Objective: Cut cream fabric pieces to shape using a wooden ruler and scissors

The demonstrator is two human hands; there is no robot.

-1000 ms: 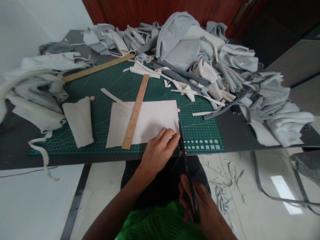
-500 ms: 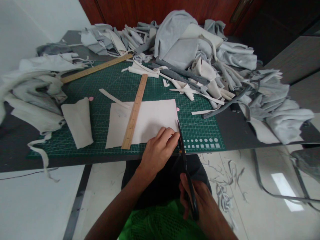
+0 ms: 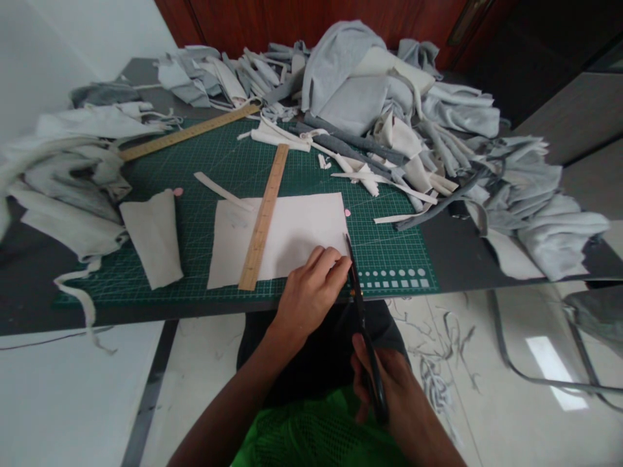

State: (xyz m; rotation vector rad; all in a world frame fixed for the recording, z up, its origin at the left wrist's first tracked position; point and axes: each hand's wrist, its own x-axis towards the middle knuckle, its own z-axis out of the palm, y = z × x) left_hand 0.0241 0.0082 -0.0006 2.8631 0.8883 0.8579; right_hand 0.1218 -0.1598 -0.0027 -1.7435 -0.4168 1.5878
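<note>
A pale rectangular piece of fabric (image 3: pixel 292 233) lies flat on the green cutting mat (image 3: pixel 219 162). My left hand (image 3: pixel 311 292) rests on its near right corner, fingers curled and pinching the cloth edge. My right hand (image 3: pixel 389 389), below the table edge, grips the handles of black scissors (image 3: pixel 363 324). The scissor blades point away from me and lie along the fabric's right edge, beside my left fingers. A short wooden ruler (image 3: pixel 263 217) lies across the fabric, slightly slanted.
A long wooden ruler (image 3: pixel 189 133) lies at the mat's far left. A folded beige fabric piece (image 3: pixel 153 237) sits left of the sheet. Heaps of grey and white fabric scraps (image 3: pixel 389 110) crowd the back and right; more cloth (image 3: pixel 68 168) at left. Strips litter the floor (image 3: pixel 438 363).
Almost nothing moved. The scissors and both hands hold nearly the same place at the fabric's right edge; only the view shifted slightly.
</note>
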